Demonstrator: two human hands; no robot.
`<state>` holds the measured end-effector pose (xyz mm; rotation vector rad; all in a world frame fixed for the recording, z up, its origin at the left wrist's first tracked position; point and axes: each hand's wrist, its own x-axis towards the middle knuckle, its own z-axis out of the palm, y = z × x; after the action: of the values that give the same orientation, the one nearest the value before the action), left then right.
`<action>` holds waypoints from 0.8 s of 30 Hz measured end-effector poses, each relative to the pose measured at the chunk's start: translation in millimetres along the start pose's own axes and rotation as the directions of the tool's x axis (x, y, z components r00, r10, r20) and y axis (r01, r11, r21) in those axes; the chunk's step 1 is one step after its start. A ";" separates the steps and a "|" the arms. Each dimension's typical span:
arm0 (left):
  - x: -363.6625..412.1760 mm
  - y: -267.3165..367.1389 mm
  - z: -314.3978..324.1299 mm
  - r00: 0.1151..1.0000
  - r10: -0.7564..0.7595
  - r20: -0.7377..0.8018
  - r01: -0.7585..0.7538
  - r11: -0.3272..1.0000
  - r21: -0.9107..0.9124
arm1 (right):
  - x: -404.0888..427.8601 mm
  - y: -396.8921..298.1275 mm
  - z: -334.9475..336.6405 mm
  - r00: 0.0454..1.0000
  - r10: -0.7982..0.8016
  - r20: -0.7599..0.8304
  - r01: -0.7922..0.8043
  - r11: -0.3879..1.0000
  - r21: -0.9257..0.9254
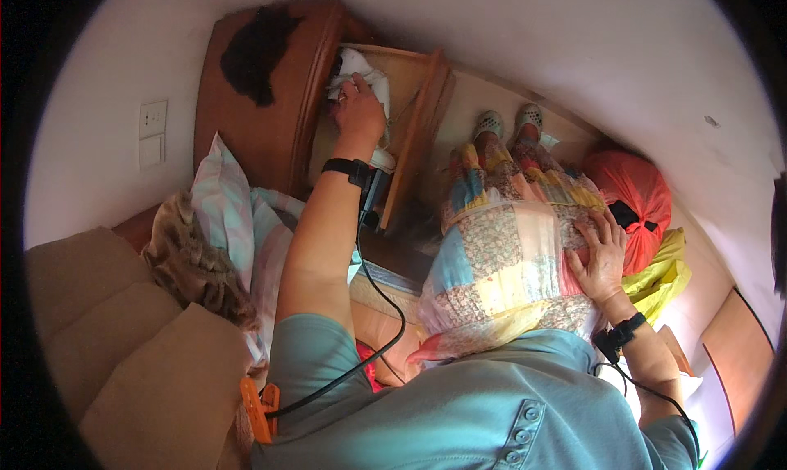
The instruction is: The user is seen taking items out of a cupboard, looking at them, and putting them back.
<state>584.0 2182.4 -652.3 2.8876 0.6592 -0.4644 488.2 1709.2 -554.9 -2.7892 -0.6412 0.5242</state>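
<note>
My left hand (359, 113) reaches into the pulled-out wooden drawer (415, 132) of a nightstand, its fingers on a white item (382, 89) whose kind I cannot tell. Whether the fingers grip it is unclear. Below the wrist, partly behind the black strap and cable, other things lie in the drawer, one of them blue-grey (375, 190). My right hand (599, 258) rests on the patchwork skirt (510, 242) over my lap, fingers spread and holding nothing.
A dark furry item (258, 55) lies on the nightstand top (295, 101). Pillows or cushions (221, 206) and brown plush cloth (190, 261) are at the left. A tied red plastic bag (642, 193) and a yellow bag (661, 279) stand at the right. Clogs (529, 119) are on my feet.
</note>
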 end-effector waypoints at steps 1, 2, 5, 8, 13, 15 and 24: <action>0.6 -1.7 3.8 1.000 0.003 0.001 -0.003 1.000 0.002 | -0.1 -0.4 -0.3 1.000 -0.001 -0.001 0.001 1.000 0.006; 0.8 -5.5 9.7 0.998 0.041 -0.042 -0.039 0.997 0.060 | 0.1 -0.5 -0.4 1.000 -0.003 -0.002 0.003 1.000 0.011; 4.0 -19.1 12.4 1.000 0.001 -0.030 0.001 0.997 0.073 | 0.0 -0.2 -1.0 1.000 -0.008 -0.001 0.008 1.000 -0.012; 10.1 -33.5 7.4 0.995 -0.097 0.035 0.096 0.995 0.033 | 0.0 1.1 -1.0 1.000 -0.010 -0.019 0.010 1.000 0.001; 6.8 -38.3 -2.3 0.992 -0.121 0.027 0.121 0.993 -0.006 | 0.5 -1.4 -2.4 0.999 -0.021 -0.036 0.022 1.000 0.012; -3.1 -30.0 -14.1 0.977 -0.142 0.159 0.167 0.974 -0.156 | -1.4 -1.0 -3.4 0.999 -0.024 -0.048 0.024 1.000 0.001; -68.6 -4.8 2.3 0.968 0.119 -0.221 -0.146 0.984 -0.106 | -1.3 -8.2 -7.7 0.995 -0.074 -0.064 0.076 0.997 0.028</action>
<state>522.5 2158.7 -632.3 2.8644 0.4976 -0.0923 487.1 1714.7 -545.1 -2.7296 -0.7144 0.4253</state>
